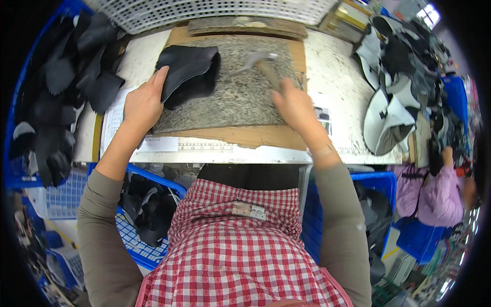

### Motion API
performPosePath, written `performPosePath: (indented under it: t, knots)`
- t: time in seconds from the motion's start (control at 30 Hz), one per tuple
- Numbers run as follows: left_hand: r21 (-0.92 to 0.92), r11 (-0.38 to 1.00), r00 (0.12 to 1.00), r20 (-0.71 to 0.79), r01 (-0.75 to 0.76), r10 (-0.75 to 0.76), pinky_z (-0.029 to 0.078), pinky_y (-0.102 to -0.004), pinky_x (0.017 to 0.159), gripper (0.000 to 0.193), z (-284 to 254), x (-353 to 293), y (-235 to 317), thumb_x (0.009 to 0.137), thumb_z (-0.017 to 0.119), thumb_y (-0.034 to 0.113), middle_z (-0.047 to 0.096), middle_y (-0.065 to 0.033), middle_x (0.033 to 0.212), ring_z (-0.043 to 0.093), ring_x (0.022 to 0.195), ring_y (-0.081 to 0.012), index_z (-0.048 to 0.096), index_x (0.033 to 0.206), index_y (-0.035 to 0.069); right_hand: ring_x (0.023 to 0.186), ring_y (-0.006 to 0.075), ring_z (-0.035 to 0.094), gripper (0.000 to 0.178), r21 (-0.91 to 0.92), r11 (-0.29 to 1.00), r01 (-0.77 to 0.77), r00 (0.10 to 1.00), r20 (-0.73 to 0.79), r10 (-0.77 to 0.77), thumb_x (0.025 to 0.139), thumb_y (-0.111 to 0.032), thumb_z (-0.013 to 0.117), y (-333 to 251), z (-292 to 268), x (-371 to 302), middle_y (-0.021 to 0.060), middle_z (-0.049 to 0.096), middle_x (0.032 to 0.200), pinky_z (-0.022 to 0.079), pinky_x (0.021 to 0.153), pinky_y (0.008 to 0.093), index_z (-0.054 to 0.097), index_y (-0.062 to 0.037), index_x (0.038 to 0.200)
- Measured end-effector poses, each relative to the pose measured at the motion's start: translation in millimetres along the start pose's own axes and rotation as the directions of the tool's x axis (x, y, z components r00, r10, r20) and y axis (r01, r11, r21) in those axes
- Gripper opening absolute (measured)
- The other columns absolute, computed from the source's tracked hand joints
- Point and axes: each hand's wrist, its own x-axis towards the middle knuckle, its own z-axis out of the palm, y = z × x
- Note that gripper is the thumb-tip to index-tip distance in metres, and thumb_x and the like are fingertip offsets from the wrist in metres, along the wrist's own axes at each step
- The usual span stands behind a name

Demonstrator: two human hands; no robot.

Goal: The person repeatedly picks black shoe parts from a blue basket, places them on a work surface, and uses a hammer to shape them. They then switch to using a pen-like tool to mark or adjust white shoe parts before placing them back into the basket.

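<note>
At the slab [240, 105], the right hand [296, 106] clenches a hammer [267, 71].

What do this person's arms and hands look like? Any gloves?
No gloves: the left hand and right hand are bare. Both sleeves are plain greyish-brown, ending partway down the forearms. The right one has a small pale spot. Something like a band shows near the right wrist, too unclear to name.

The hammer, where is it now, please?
In the head view, the hammer is in the right hand, over the speckled slab, right of the black piece.
</note>
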Motion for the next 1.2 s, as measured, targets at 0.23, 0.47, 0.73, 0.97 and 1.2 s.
performPosePath:
  t: [0.23, 0.47, 0.73, 0.97, 1.2]
  knots:
    - [-0.537, 0.841, 0.981, 0.187, 0.063, 0.045, 0.052, -0.0455, 0.091, 0.043, -2.7, 11.7, 26.5, 0.105, 0.058, 0.024, 0.07, -0.0247, 0.117, 0.066, 0.108, -0.046, 0.05, 0.146, 0.013, 0.06, 0.0052, 0.046, 0.035, 0.713, 0.691, -0.115, 0.993, 0.08, 0.082, 0.109, -0.025, 0.053, -20.1, -86.4, -54.1, -0.0039, 0.057, 0.076, 0.041, 0.054, 0.0236, 0.056, -0.0075, 0.139]
    - [-0.678, 0.702, 0.963, 0.265, 0.217, -0.041, 0.048, -0.0421, 0.103, 0.049, 22.8, 9.7, 34.2, 0.106, 0.057, 0.026, 0.066, -0.0248, 0.129, 0.062, 0.124, -0.0414, 0.045, 0.153, 0.014, 0.069, 0.0452, 0.067, 0.023, 0.139, 0.982, 0.125, 0.987, 0.082, -0.137, 0.105, -0.025, 0.059, -61.8, -50.0, -58.1, 0.0233, 0.065, 0.073, 0.05, 0.059, 0.0512, 0.059, -0.0026, 0.111]
    - [-0.85, 0.403, 0.928, 0.372, 0.339, 0.006, 0.04, -0.0366, 0.114, 0.063, 36.7, 13.5, 16.8, 0.107, 0.054, 0.047, 0.053, -0.0162, 0.152, 0.051, 0.139, -0.0304, 0.035, 0.161, 0.021, 0.062, 0.0462, 0.065, 0.034, -0.042, 0.961, 0.274, 0.95, 0.166, -0.263, 0.107, -0.032, 0.055, -103.0, -26.9, -1.3, 0.0229, 0.062, 0.064, 0.05, 0.055, 0.0548, 0.055, 0.0002, 0.097]
    - [-0.875, 0.372, 0.944, 0.328, 0.31, -0.015, 0.035, -0.0359, 0.118, 0.064, 34.6, 8.9, 14.5, 0.107, 0.054, 0.048, 0.05, -0.0156, 0.156, 0.045, 0.145, -0.0282, 0.036, 0.161, 0.019, 0.058, 0.0423, 0.065, 0.034, 0.021, 0.944, 0.329, 0.936, 0.122, -0.329, 0.105, -0.03, 0.058, -105.3, -20.2, -12.7, 0.0217, 0.062, 0.061, 0.052, 0.052, 0.0503, 0.054, 0.0017, 0.094]
    - [-0.873, 0.365, 0.942, 0.334, 0.324, -0.037, 0.036, -0.0357, 0.117, 0.066, 39.6, 8.1, 13.7, 0.106, 0.055, 0.049, 0.051, -0.0164, 0.154, 0.046, 0.143, -0.0283, 0.037, 0.161, 0.018, 0.058, 0.0423, 0.066, 0.032, 0.054, 0.952, 0.302, 0.952, 0.029, -0.304, 0.103, -0.027, 0.061, -96.6, -5.2, -22.5, 0.0231, 0.063, 0.063, 0.053, 0.052, 0.0506, 0.056, 0.0046, 0.103]
